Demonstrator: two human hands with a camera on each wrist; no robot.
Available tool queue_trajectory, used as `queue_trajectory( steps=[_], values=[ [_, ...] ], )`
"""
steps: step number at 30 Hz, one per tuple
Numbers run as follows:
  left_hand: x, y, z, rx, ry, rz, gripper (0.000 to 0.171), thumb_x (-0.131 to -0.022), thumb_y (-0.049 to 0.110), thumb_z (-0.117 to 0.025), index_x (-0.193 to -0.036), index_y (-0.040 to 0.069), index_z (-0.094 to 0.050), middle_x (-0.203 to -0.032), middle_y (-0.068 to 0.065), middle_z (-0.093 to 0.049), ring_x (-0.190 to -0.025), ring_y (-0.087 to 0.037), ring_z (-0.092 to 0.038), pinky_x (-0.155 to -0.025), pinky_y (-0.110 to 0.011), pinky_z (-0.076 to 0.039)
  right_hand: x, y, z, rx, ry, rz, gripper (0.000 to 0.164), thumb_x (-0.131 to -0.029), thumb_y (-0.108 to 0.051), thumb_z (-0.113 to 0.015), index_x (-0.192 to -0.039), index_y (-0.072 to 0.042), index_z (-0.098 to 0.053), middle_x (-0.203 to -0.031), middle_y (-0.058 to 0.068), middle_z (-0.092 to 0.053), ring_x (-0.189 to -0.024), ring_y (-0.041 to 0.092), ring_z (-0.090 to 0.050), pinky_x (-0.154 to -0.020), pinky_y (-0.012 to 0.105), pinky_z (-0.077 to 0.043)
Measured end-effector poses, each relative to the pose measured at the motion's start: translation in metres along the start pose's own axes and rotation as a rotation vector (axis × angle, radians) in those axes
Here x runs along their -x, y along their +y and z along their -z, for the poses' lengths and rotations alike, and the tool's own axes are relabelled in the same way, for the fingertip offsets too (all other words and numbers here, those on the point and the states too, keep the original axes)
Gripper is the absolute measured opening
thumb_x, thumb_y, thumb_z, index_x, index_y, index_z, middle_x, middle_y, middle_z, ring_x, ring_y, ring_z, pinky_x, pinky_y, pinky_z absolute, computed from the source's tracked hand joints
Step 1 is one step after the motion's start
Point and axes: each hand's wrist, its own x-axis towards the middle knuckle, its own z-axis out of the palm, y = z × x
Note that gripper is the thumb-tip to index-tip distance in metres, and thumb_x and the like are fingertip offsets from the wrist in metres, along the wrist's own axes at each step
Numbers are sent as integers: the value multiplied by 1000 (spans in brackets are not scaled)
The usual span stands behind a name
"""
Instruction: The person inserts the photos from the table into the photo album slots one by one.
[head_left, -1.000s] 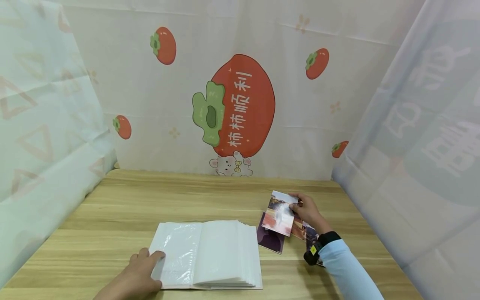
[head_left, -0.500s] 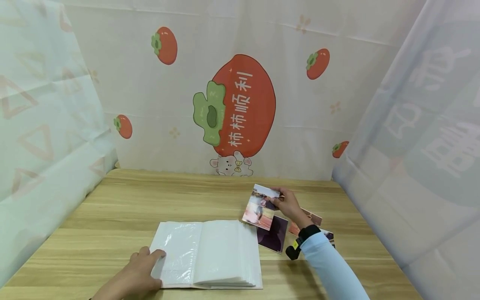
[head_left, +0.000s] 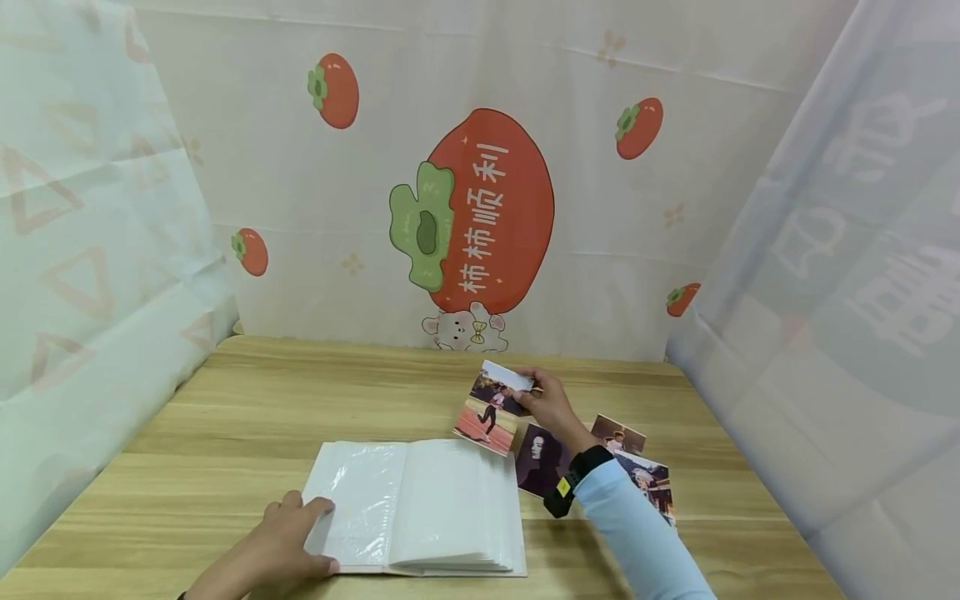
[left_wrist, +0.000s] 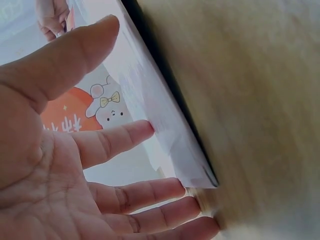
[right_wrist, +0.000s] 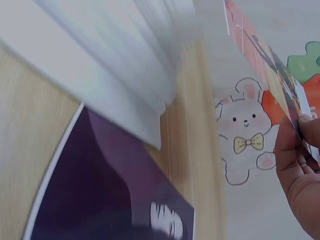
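Observation:
An open photo album [head_left: 442, 504] with clear plastic pockets lies near the front of the table. At its left edge rests my left hand [head_left: 283, 537], fingers and thumb spread; the left wrist view shows the fingers [left_wrist: 115, 142] fairly straight, with fingertips against the album's edge. My right hand [head_left: 551, 408] pinches a photo of a running person [head_left: 491, 408] by its upper right corner, held up over the album's far right corner. In the right wrist view that photo [right_wrist: 272, 65] is seen nearly edge-on. Below the right hand, a dark purple photo [head_left: 536, 462] lies beside the album.
Right of the right forearm lie another dark photo [head_left: 618, 435] and a photo of a person in a pale hat [head_left: 648, 483], partly overlapping. Behind the wooden table [head_left: 375, 383] hangs a cloth [head_left: 585, 225] printed with persimmons; further cloths hang at both sides.
My right hand has carried the running photo leftward, from above the loose photos to the album's far right corner. More of the photos on the right now show. My left hand stays at the album's edge.

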Motion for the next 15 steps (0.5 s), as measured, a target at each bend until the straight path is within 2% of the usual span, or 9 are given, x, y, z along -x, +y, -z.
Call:
queue_trajectory(
  steps=[7,15],
  values=[
    [-2,-3,1,7,-11,-27,72,-54,31,-88,-114,4,-57,-94,-16,-43,-81,-31,-42,-68,-51,-42,-6,-11,-22,-20,-15,-34,34,-87,8,-57,-120,0,-52,-107,18,-52,-88,28,-58,-65,34,-52],
    [-5,0,3,4,-17,-45,57,-64,26,-82,-110,4,-56,-93,-15,-41,-74,-31,-38,-62,-44,-39,-11,-18,-39,-30,-80,-48,34,-88,8,-56,-121,-2,-52,-110,18,-52,-89,27,-58,-65,34,-52]
  ],
)
